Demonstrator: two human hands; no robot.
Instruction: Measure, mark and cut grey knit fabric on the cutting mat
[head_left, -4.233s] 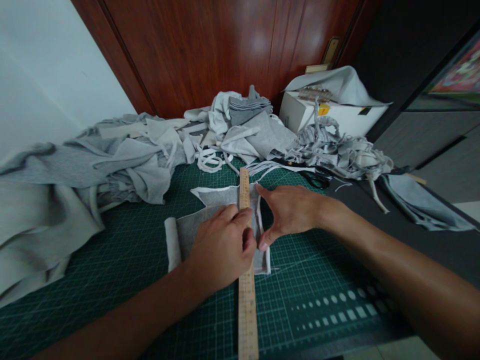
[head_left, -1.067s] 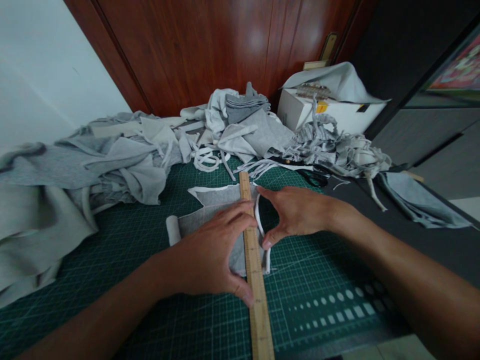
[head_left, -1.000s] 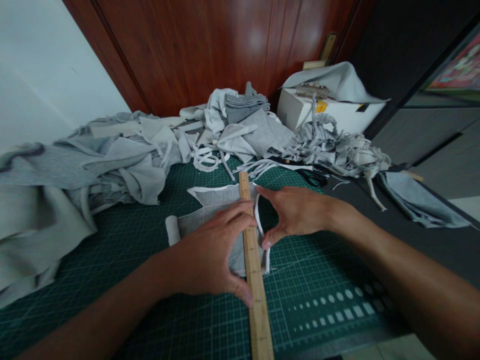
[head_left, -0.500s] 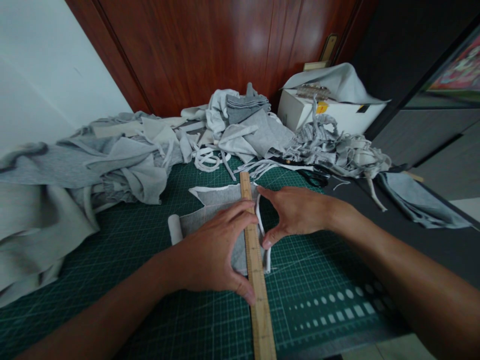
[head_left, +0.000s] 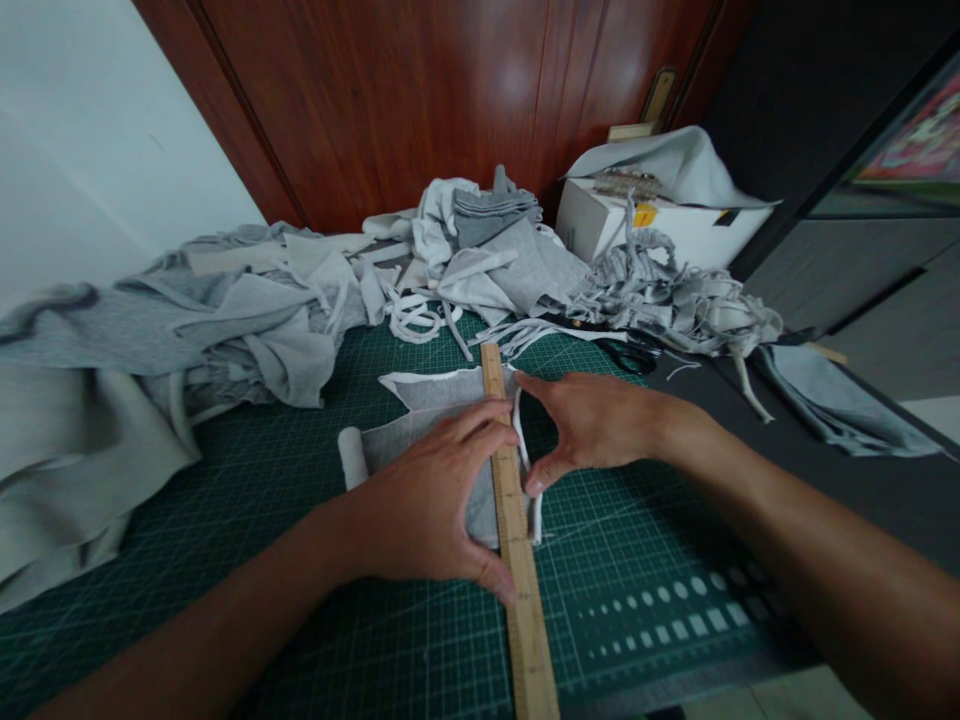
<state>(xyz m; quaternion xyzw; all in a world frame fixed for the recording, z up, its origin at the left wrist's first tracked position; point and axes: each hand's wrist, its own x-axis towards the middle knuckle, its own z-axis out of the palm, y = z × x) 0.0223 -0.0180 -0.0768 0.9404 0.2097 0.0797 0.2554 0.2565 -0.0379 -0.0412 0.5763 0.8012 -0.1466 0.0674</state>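
A wooden ruler [head_left: 513, 510] lies lengthwise over a piece of grey fabric [head_left: 390, 436] with white, curled edges. My left hand [head_left: 439, 500] grips the ruler along its left side, fingertips on top and thumb lower down. On the right, my right hand [head_left: 596, 425] is spread, its index fingertip and thumb touching the fabric's curled right edge. Part of the fabric is hidden under my left hand and the ruler. Everything rests on a green cutting mat [head_left: 622, 540] with grid lines.
Heaped grey cloth [head_left: 247, 310] lies at the left and back. Black-handled scissors [head_left: 630, 352] sit beyond my right hand, near fabric strips [head_left: 555, 330] and tangled scraps [head_left: 697, 295]. A white box [head_left: 660, 225] stands at the back right, before a brown door [head_left: 420, 90].
The ruler has shifted slightly to the right, most at its near end, and my left hand has moved with it. My right hand stays in nearly the same place.
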